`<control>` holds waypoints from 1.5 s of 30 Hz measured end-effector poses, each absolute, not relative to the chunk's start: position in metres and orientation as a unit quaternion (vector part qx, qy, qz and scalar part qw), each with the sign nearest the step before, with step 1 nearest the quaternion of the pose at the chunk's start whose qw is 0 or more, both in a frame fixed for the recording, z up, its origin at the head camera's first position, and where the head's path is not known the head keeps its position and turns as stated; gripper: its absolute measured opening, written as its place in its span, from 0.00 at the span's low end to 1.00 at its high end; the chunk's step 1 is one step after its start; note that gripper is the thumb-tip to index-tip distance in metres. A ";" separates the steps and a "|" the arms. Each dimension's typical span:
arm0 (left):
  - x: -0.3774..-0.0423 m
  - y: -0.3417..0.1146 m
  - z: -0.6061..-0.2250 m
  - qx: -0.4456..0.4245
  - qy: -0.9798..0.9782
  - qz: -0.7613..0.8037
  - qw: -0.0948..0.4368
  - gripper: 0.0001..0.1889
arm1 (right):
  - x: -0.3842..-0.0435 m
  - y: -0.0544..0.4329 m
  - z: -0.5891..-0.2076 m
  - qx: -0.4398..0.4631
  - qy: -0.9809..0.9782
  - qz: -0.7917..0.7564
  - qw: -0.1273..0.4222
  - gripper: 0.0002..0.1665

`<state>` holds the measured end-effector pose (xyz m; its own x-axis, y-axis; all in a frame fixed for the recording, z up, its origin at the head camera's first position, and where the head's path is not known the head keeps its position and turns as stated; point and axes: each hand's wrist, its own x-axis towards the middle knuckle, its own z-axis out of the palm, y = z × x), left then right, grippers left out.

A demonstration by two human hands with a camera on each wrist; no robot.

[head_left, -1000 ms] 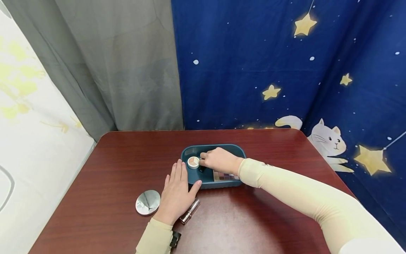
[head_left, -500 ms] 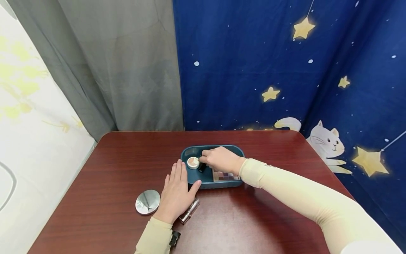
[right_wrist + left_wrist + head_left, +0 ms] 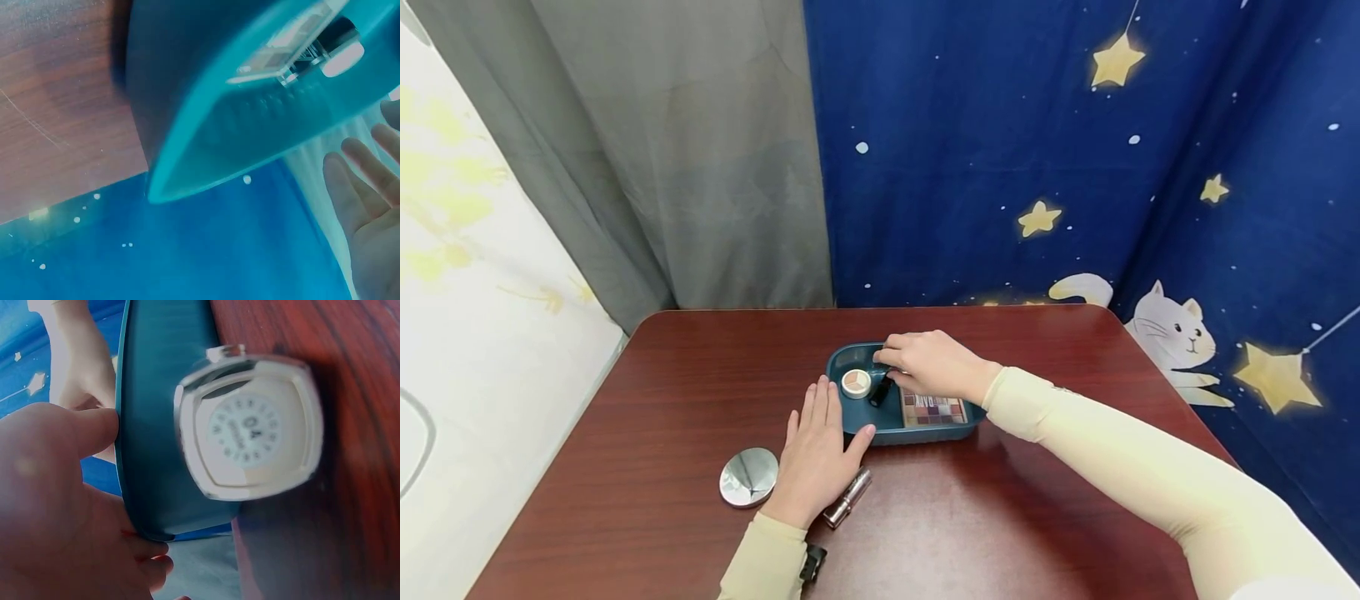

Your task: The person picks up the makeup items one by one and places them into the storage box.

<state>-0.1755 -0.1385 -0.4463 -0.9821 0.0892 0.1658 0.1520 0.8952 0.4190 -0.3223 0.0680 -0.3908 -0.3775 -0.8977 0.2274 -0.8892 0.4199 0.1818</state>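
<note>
My left hand [image 3: 820, 467] lies with straight fingers against the near left side of a dark teal tray [image 3: 880, 437]. Over the tray's back right part hovers my right hand [image 3: 940, 362]; in the right wrist view its fingers [image 3: 369, 165] are spread and hold nothing. Inside the tray are a round three-shade concealer pot [image 3: 856, 383], a small black tube [image 3: 880, 393] and an eyeshadow palette [image 3: 934, 411], the palette's back edge partly hidden by the right hand. Next to my left wrist lies a shiny lipstick tube [image 3: 847, 498], its labelled square base [image 3: 247, 431] facing the left wrist camera.
A round silver mirror-like disc [image 3: 748, 477] lies on the reddish-brown table [image 3: 700, 375], left of my left hand. Grey curtain [image 3: 715, 167] and blue star-patterned curtain [image 3: 940, 183] hang behind the table's far edge.
My right hand has let go of the black tube, which stays in the tray, and has moved up and to the right, uncovering more of the palette. The left hand has stayed put.
</note>
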 end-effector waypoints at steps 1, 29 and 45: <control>-0.176 -0.138 -0.446 -0.062 -0.971 -0.220 0.070 0.47 | -0.322 0.069 -0.388 0.537 -0.830 -0.010 0.150 0.20; -0.178 -0.139 -0.446 -0.062 -0.978 -0.187 0.063 0.48 | -0.285 0.132 -0.373 0.376 -0.920 0.066 0.092 0.51; -0.178 -0.135 -0.442 -0.062 -0.983 -0.157 0.065 0.48 | -0.271 0.166 -0.400 0.295 -0.953 0.057 0.034 0.68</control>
